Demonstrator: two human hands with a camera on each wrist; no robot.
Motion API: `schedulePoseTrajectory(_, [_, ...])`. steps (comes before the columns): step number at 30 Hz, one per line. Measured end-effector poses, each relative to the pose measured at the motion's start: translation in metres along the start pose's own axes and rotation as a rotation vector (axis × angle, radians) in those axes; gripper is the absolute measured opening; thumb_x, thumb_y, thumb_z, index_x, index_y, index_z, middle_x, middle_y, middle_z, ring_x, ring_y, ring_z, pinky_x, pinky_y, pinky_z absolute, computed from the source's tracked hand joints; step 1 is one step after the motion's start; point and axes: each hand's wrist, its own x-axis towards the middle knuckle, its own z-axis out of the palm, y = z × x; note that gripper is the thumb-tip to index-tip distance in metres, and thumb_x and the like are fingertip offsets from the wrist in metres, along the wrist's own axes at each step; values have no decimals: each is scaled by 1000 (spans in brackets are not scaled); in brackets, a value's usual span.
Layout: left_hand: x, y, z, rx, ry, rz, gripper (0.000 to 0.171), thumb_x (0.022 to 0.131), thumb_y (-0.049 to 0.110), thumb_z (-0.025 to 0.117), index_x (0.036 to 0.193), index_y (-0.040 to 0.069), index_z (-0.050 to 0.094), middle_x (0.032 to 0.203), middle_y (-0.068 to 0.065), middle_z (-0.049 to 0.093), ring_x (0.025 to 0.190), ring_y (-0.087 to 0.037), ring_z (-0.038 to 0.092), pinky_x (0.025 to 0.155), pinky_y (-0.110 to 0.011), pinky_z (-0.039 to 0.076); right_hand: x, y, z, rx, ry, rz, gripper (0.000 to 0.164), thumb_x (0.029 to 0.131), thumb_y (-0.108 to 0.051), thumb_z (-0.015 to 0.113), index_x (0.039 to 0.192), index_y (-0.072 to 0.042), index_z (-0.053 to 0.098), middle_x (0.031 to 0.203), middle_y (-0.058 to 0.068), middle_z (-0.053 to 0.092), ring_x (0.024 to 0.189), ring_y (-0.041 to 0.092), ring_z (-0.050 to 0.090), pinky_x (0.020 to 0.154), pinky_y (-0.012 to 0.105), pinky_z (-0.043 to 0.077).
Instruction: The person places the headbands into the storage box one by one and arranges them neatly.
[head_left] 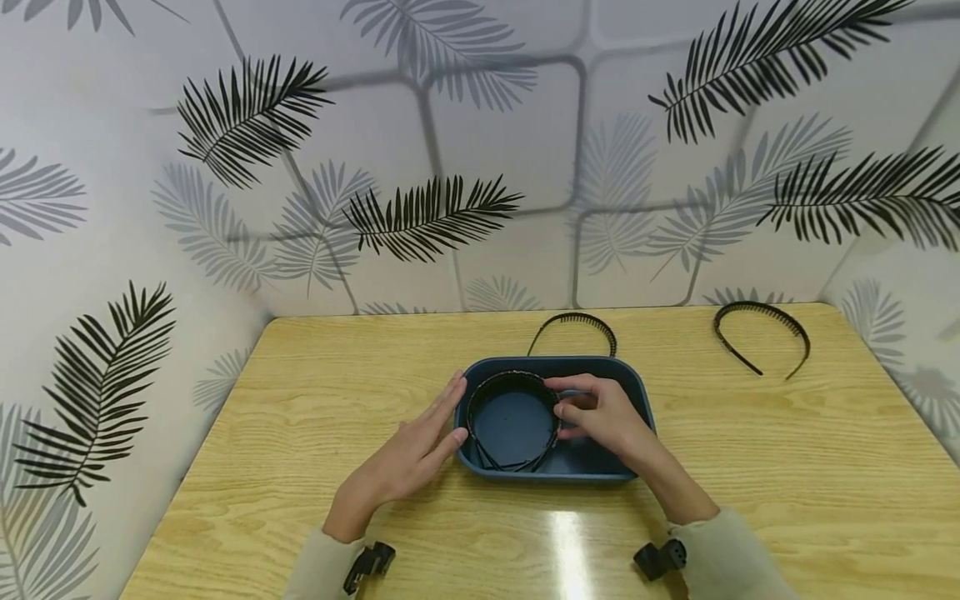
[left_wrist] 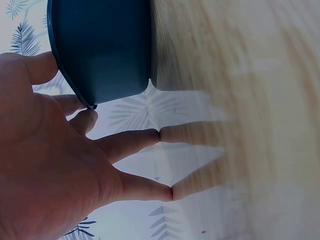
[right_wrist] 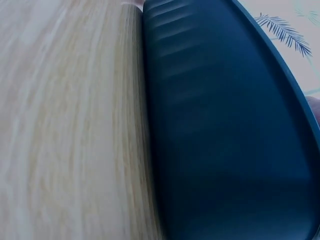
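A dark blue box [head_left: 600, 477] stands on the table, with black headbands [head_left: 474, 400] stacked in its left half. My right hand [head_left: 611, 421] reaches into the box and holds the right side of the headbands between thumb and fingers. Along the left end of the box lies my left hand [head_left: 412, 458], its thumb and some fingertips at the rim. In the left wrist view, two spread fingers of the left hand [left_wrist: 65, 155] touch the tabletop beside the box [left_wrist: 102, 50]. The right wrist view shows only the outer wall of the box [right_wrist: 225, 125] and a sliver of skin.
Behind the box, a black toothed headband [head_left: 611, 333] lies on the wooden table [head_left: 337, 375]. Another toothed headband [head_left: 802, 329] lies farther right near the back edge. A leaf-patterned wall covering [head_left: 517, 150] rises behind and to the sides.
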Motion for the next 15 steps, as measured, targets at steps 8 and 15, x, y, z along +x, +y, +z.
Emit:
schedulePoseTrajectory(8, [1,1,0,3,7,6,67,112,42,39,167,20,7,172,5,0,155,-23,14,102,-85,16,0,0,2,-47,30,-14,37,96,11,62,133,11,62,134,29,54,107,42,66,72,36,61])
schedulePoseTrajectory(15, [1,0,0,8,7,-3,67,112,43,38,167,21,7,172,5,1,155,-23,16,103,-84,17,-1,-1,3,-69,35,-27,36,96,10,63,132,11,63,132,29,56,99,38,68,70,36,61])
